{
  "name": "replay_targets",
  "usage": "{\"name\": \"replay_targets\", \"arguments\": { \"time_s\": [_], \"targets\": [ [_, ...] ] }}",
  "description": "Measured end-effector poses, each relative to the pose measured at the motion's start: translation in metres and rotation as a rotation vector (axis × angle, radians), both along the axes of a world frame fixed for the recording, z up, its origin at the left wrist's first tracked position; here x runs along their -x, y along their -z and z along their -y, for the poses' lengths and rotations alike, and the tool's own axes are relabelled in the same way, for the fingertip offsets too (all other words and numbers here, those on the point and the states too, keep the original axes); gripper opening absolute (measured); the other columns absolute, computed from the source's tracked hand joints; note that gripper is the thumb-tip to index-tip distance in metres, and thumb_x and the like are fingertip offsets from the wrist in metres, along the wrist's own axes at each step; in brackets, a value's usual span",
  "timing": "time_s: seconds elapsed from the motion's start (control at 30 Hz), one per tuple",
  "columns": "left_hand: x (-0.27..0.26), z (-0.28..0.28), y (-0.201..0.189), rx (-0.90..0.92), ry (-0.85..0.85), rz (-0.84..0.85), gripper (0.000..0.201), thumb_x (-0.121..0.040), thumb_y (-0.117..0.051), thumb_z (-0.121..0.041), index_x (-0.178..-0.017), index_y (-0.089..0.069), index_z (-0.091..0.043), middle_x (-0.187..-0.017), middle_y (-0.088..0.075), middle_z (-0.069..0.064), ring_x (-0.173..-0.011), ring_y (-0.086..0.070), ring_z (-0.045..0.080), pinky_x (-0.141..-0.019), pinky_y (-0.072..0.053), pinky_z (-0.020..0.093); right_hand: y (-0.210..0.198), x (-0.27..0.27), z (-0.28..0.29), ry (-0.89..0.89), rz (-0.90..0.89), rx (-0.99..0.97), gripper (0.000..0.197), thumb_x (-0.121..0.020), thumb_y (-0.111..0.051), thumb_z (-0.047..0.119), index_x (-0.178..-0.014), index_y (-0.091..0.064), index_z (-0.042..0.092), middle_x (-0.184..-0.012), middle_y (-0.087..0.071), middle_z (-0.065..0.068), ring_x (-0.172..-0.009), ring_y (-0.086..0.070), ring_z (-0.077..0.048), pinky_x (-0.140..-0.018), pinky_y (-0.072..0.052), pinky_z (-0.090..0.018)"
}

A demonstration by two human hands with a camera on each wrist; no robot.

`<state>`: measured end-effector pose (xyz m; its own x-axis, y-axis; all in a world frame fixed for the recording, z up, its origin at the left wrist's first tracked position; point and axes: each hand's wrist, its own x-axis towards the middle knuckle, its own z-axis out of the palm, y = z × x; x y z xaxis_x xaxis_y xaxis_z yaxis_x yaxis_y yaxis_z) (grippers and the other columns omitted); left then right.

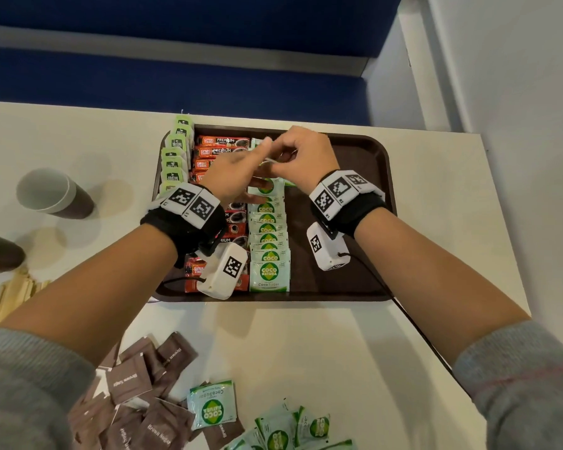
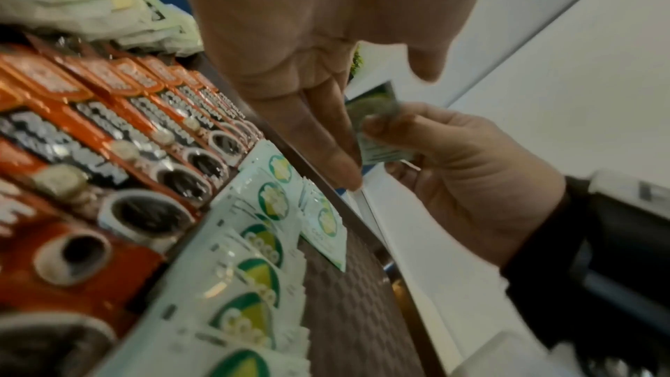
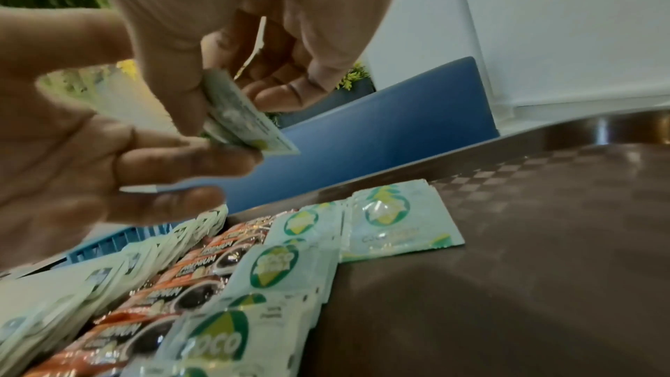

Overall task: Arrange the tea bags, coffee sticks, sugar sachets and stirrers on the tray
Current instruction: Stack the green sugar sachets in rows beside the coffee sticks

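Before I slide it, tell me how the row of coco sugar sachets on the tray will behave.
The coco sugar sachets look thin and glossy, overlapped like shingles, so a push probably fans them out of line. They seem light and floppy. The tray has a textured floor, which may limit sliding.

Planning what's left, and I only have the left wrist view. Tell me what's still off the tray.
Observer: A pile of brown sugar sachets lies on the table, on the near side of the tray.
Operator: Report the stirrers.
Observer: The wooden stirrers lie on the table, left of the tray.
Operator: Now any loose green ones.
Observer: Several coco sugar sachets lie loose beside the brown pile.
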<state>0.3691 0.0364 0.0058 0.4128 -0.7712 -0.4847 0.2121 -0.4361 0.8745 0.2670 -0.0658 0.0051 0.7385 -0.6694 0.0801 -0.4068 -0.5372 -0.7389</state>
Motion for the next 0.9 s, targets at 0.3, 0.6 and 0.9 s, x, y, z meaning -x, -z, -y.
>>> {"name": "replay_targets", "arguments": {
  "time_s": [0.3,0.6,0.9],
  "targets": [
    [-0.007,-0.006,0.011,-0.019,0.048,0.076,0.015,-0.095,-0.055,-0.017,-0.106,-0.061,-0.008,-0.088,-0.065,0.004,-0.069,-0.063,0.011,-0.055,-0.058,0.024,0.002,0.013,0.015,0.156,0.104,-0.181,0.022,-0.082,-0.068,0.013,-0.104,-0.07,0.016,-0.088,-0.064,0.004,-0.073,-0.055,-0.001,-0.07,-0.045,-0.006],
    [0.0,0.002,0.012,0.002,-0.017,0.013,0.006,-0.093,-0.057,-0.011,-0.088,-0.055,-0.011,-0.081,-0.063,0.006,-0.06,-0.064,0.01,-0.066,-0.059,0.025,0.006,0.021,0.024,0.053,-0.138,-0.481,0.036,-0.078,-0.075,0.024,-0.111,-0.065,0.014,-0.081,-0.066,-0.001,-0.077,-0.064,-0.012,-0.075,-0.055,-0.025],
    [0.001,0.003,0.009,0.025,0.155,0.405,0.023,-0.086,-0.068,-0.031,-0.105,-0.059,-0.024,-0.086,-0.065,-0.009,-0.078,-0.061,0.004,-0.074,-0.049,0.024,0.001,0.021,0.025,-0.117,-0.3,-0.298,0.018,-0.078,-0.07,0.014,-0.095,-0.072,0.019,-0.086,-0.066,0.003,-0.076,-0.059,-0.009,-0.071,-0.048,-0.024]
  ]
}}
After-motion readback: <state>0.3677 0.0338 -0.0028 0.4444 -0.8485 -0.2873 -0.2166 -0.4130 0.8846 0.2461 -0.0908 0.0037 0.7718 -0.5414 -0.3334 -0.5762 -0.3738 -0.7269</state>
